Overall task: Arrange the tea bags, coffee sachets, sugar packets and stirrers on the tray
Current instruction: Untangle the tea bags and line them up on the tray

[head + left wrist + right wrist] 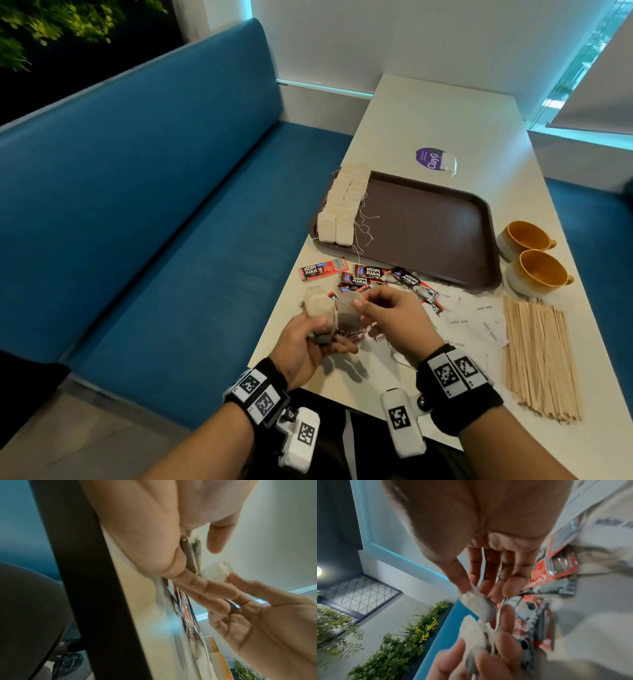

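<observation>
A dark brown, smooth plastic tray (428, 222) with a raised rim sits on the pale cream surface (442, 116). Along the tray's left edge lie two rows of soft, papery, off-white tea bags (342, 205), their thin strings trailing onto the tray floor. Just in front of the tray are scattered glossy red-and-black coffee sachets (370, 274); to the right of these, flat white paper sugar packets (479, 325), then a fanned bundle of thin pale wooden stirrers (537, 356). Two rounded ceramic cups with orange insides (534, 253) stand beside the tray's right rim.

In front of the tray, the left hand (308, 346) grips a small bunch of limp tea bags (320, 308), thumb and fingers curled around their lower ends. The right hand (394, 318) pinches one more tea bag (349, 308) by its top edge between thumb and forefinger, seemingly touching the bunch; the wrist views are blurred.
</observation>
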A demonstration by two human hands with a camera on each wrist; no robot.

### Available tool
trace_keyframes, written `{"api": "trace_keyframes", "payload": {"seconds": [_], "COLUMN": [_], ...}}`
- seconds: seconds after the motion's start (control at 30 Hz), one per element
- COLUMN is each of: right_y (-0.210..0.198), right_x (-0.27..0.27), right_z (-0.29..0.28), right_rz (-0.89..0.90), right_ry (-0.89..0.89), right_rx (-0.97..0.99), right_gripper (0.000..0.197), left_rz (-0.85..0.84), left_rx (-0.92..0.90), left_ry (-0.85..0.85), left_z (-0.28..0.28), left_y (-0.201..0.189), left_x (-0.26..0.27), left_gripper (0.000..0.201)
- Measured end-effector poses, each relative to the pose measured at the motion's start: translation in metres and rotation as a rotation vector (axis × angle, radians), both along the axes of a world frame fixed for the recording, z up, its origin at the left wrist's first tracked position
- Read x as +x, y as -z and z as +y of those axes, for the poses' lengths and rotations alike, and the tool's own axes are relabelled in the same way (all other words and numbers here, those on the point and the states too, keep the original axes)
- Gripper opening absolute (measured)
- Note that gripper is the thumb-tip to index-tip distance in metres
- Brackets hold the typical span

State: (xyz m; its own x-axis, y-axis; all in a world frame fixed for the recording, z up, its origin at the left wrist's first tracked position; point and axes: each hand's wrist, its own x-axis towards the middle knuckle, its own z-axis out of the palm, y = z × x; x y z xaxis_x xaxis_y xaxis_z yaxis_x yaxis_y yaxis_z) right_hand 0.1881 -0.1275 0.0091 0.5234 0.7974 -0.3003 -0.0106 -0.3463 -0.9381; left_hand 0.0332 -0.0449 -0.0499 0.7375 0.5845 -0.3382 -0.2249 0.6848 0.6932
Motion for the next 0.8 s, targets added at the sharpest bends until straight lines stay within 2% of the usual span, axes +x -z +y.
{"api": "trace_keyframes", "payload": {"seconds": [0.1,0.3,0.43,0.6,0.7,0.8], "right_y": [-0.008,-0.027,-0.018,0.006,0.016,0.024], "right_x": [0.014,0.058,0.089,0.105,0.107,0.110], "right_z": [0.011,0.055,0.101,0.143,0.155,0.162], "right_rz": [0.033,-0.064,-0.166,-0.167,-0.256,-0.372], "right_ry": [-0.023,0.073,0.139,-0.038,-0.135,-0.147], "right_rx": [0.008,0.060,0.042,-0.070,-0.196,-0.288], "right_gripper": [0.011,0.013,0.010,0.010,0.016,0.017], "left_rz": [-0.007,-0.052,-0.075,-0.048,-0.051,-0.056], "left_rx": [-0.003,-0.019,-0.055,-0.044,-0.047,-0.047], "left_ry": [-0.005,0.019,0.025,0.046,0.055,0.062], "left_z": [0.002,0.004,0.005,0.006,0.007,0.008], "left_y": [0.002,0.007,0.007,0.010,0.010,0.010], "left_x": [0.001,-0.001,-0.002,-0.001,-0.001,-0.001], "left_gripper": [0.042,0.033,0.035,0.033,0.034,0.033]}}
